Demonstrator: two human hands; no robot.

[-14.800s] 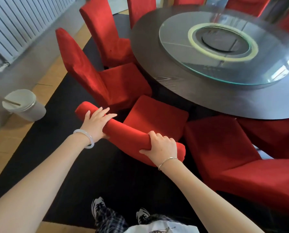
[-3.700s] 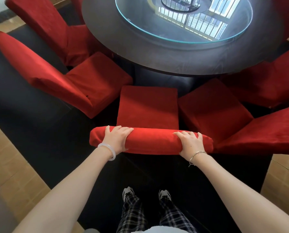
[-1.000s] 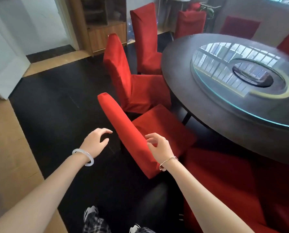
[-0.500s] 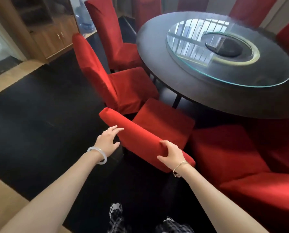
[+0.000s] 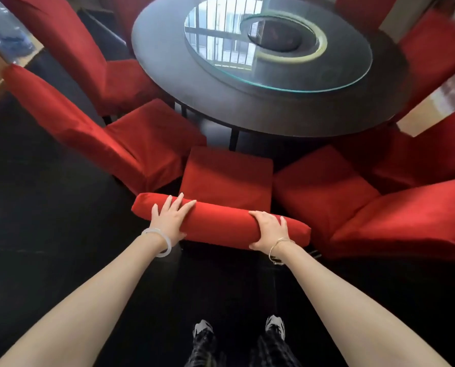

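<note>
Left hand (image 5: pixel 169 221) was only brushing the chair (image 5: pixel 221 226) half a second ago; now its fingers drape over the padded back top, thumb on the near face, right hand (image 5: pixel 268 229) wrapping the other end. Chair faces the round table (image 5: pixel 221 115), tight between neighbouring chairs (image 5: pixel 131 144): soft, likely slippy cover on a stiff, weighty frame, so this wide top grip suits. Dark carpet (image 5: pixel 49 234) will probably drag the legs.
</note>
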